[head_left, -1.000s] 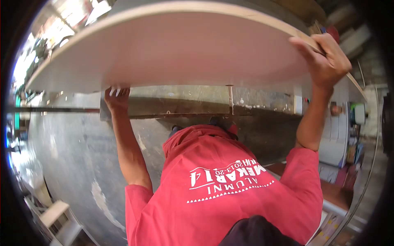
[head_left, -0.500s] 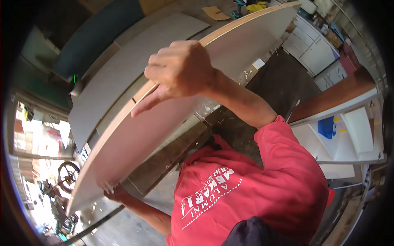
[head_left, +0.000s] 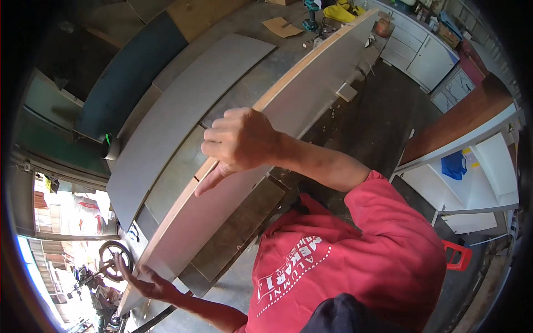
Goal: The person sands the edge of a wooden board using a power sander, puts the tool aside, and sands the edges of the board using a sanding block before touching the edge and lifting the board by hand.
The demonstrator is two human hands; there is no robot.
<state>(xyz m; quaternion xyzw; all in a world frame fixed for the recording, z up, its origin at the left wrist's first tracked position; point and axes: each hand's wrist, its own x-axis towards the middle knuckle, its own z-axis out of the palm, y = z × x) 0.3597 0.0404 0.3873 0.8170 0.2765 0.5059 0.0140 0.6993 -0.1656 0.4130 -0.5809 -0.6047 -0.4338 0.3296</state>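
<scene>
A long board with a pale pinkish-grey face and a bare wood edge stands tilted on its long side across the worktable. My right hand is wrapped over its upper edge near the middle, thumb against the near face. Close to the board's left end, my left hand is open, palm up, with fingers spread; whether it touches the board I cannot tell. Beyond the board, a flat grey panel lies on the worktable.
A dark curved panel lies farther back. Cardboard, a teal power drill and a yellow cloth are at the far end. White cabinets and an open white shelf unit stand right. A motorcycle is lower left.
The board has come down and now stands more upright, its upper edge lower in view. My left hand has left the board's face and opened. My right hand keeps its hold.
</scene>
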